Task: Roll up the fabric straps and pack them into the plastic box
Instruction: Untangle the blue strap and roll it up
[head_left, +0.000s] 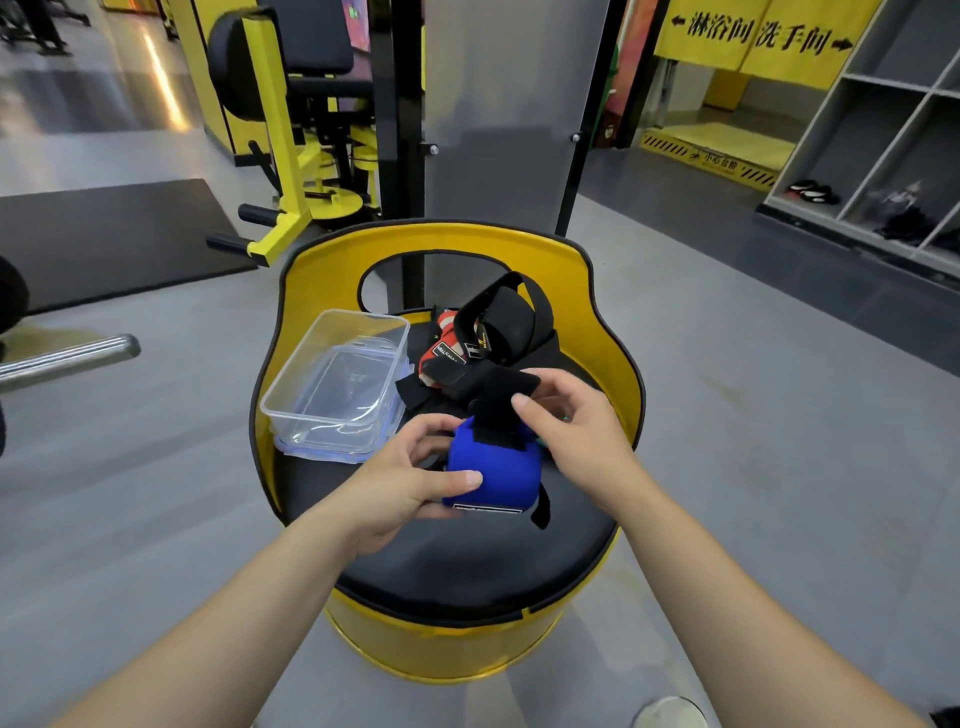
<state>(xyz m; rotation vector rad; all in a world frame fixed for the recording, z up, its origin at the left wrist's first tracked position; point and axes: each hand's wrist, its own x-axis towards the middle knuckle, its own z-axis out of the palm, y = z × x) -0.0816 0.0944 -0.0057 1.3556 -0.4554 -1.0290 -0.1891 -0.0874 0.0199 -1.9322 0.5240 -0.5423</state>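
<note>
Rolling step in hand, near its end: blue fabric strap wound into a short fat roll (491, 475), held above the near-middle of the round black padded seat of the yellow barrel chair (467, 566). Left hand (410, 480) gripping the roll from its left side, thumb lying across the front face, fingers (434, 428) curled round the back. Right hand (576, 423) pinching the black hook-and-loop tail of the strap (501, 410) between thumb and fingers (550, 382), tail standing up off the top of the roll, not yet pressed down.

Clear rectangular plastic box (337, 374) sitting at the left edge of the seat, apparently on its own clear lid, nothing visible inside. Heap of loose black and red-white fabric straps (488, 338) lying at the back of the seat, just right of the box, still unrolled.

Judging task as early: no roll packed yet. Next move likely calling for wrapping the tail tight over the roll and pressing it shut, keeping the left grip firm against unwinding, then carrying the roll left into the box.
</note>
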